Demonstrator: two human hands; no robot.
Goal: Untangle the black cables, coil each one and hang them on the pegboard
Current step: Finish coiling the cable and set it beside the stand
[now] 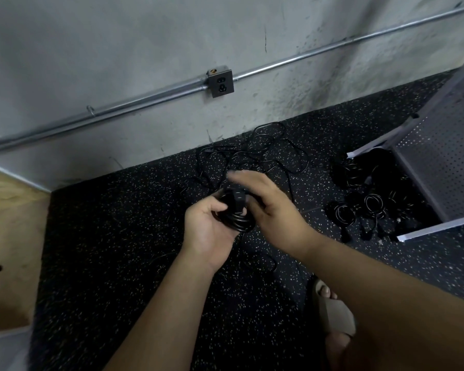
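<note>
Speckled floor [113,236] w/ cable tangle [255,156]; left hand [208,227] grips coil [239,221], right hand [269,207] blurred, unclear.

Workshop or utility room — bare concrete wall [118,49], conduit [145,99], pegboard [445,156].

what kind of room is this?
Probably a workshop or utility room: bare concrete wall with exposed conduit and a metal outlet box, speckled rubber floor, and a pegboard at right.

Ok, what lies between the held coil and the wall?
Head view: between coil and wall, a loose tangle of black cables on the speckled floor.
</note>
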